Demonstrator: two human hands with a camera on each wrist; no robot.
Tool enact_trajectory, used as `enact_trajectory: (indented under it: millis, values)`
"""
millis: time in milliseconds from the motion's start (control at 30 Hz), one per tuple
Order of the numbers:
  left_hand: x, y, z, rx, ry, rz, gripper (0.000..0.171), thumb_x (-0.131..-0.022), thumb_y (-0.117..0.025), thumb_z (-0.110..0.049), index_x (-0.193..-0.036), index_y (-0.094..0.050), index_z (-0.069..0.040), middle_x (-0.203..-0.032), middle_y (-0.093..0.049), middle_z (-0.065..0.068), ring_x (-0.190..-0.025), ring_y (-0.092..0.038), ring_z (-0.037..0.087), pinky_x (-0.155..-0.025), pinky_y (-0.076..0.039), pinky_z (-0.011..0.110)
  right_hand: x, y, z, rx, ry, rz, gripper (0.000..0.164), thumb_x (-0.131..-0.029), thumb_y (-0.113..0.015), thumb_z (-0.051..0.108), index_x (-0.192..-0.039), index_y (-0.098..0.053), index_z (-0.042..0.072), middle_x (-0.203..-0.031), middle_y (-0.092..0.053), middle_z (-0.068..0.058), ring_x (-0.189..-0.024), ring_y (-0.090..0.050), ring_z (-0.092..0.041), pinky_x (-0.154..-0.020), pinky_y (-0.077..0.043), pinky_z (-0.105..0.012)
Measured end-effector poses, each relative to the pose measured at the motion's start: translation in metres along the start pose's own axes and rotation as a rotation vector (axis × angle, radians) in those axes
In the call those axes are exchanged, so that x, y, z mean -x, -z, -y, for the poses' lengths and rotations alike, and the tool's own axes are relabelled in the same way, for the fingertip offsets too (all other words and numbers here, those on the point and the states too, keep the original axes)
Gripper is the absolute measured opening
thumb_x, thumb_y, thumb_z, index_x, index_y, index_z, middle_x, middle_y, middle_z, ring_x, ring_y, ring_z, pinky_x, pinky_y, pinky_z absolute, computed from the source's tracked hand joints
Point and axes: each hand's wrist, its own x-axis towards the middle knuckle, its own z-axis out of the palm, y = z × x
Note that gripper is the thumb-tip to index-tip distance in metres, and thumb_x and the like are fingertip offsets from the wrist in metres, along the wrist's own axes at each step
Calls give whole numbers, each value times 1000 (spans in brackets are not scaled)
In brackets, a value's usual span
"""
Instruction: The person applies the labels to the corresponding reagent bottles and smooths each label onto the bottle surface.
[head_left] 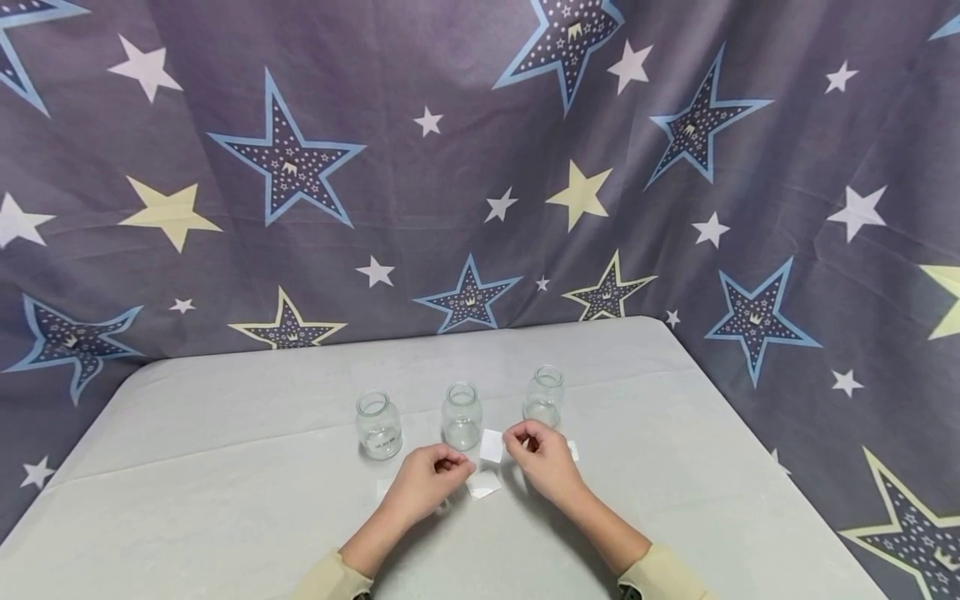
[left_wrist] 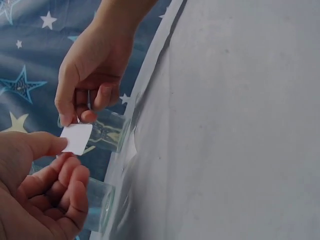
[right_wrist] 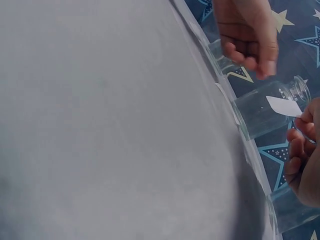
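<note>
My right hand [head_left: 546, 463] pinches a small square white paper label [head_left: 491, 446] by its edge, held up above the table. In the right wrist view the label [right_wrist: 284, 106] overlaps a glass jar behind it. My left hand [head_left: 429, 482] hovers just left of the label, its fingers loosely curled and the thumb stretched forward; in the right wrist view a gap shows between this hand [right_wrist: 250, 37] and the label. Behind the hands stand three open glass jars: a left jar [head_left: 378, 427] with dark lettering low on it, a middle jar [head_left: 461, 417] and a right jar [head_left: 544, 393].
Another white paper piece [head_left: 483, 484] lies on the table between the hands. One more paper [head_left: 574, 450] shows past the right hand, and a faint one [head_left: 383, 488] lies left of the left hand. A star-patterned curtain [head_left: 465, 167] hangs behind the pale tabletop [head_left: 225, 500].
</note>
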Motion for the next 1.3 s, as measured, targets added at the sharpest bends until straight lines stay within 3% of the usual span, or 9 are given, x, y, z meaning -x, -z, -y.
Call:
enact_trajectory:
  millis: [200, 433, 933, 1200, 1300]
  values:
    - [-2, -5, -3, 106, 17, -58, 9, -81, -70, -14, -85, -70, -6, -76, -67, 4, -63, -53, 2, -59, -45, 17, 2, -5, 4, 33, 69, -7, 5, -83, -66, 8, -79, -67, 10, -68, -58, 3, -56, -44, -2, -53, -38, -17]
    - [-3, -7, -6, 196, 34, -77, 11, -82, -70, -13, -87, -69, -3, -76, -66, 6, -62, -53, 2, -58, -45, 16, 3, -10, 6, 79, 178, -24, 5, -81, -67, 7, -77, -67, 12, -69, -56, 7, -56, -42, 1, -53, -39, -16]
    - [-4, -7, -5, 274, 55, -107, 18, -84, -69, -19, -90, -70, -3, -77, -67, 8, -61, -59, 11, -55, -47, 17, 8, -13, 7, 114, 432, -11, 7, -80, -68, 6, -79, -68, 13, -70, -59, 5, -56, -45, -3, -51, -40, -14]
    - [-4, -6, -6, 280, 94, -115, 15, -85, -68, -17, -87, -70, -3, -74, -66, 9, -58, -56, 7, -53, -45, 17, 9, -14, 9, 166, 572, -24, 9, -78, -70, 6, -79, -69, 15, -67, -56, 5, -53, -45, -5, -51, -34, -6]
    - [0, -3, -17, 272, 109, -125, 13, -85, -67, -13, -87, -70, 0, -73, -65, 13, -58, -55, 8, -52, -44, 17, 10, -14, 9, 178, 579, -19, 7, -79, -70, 8, -79, -70, 15, -68, -56, 6, -53, -46, -7, -52, -34, -6]
